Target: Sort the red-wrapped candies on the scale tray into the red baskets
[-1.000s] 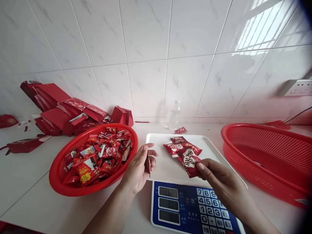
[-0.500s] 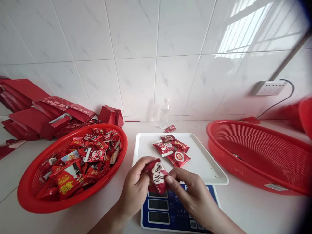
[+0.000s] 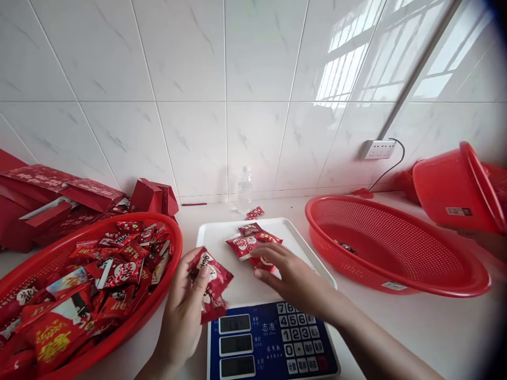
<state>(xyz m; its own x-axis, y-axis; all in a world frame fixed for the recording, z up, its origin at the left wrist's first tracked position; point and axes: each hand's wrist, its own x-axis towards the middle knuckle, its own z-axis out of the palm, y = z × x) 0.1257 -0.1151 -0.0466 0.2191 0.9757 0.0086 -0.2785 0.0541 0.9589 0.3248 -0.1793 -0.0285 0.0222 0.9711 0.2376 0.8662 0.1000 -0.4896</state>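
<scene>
My left hand (image 3: 180,306) is closed around red snack packets (image 3: 212,272), at least two pressed together, left of the scale's tray. Over the white tray (image 3: 208,229), my right hand (image 3: 293,277) hovers with thumb and fingers apart. Under its fingertips is a red snack packet (image 3: 264,263), partly covered; whether they touch it I cannot tell. Several other red packets (image 3: 243,245) lie bunched beside it on the tray. The blue keypad panel (image 3: 269,351) of the digital scale faces me below the tray.
At left stands a red basket (image 3: 174,248) heaped with snack packets. Another red basket (image 3: 356,274), at right, has a small item inside. Behind are a clear bottle (image 3: 244,190), red boxes (image 3: 152,198) and a wall socket (image 3: 378,150). Someone's hand holds a red basket (image 3: 455,184) at far right.
My right hand has left the packet both hands were holding and moved over the tray's packets. The left hand keeps its hold, farther left. The view has turned right.
</scene>
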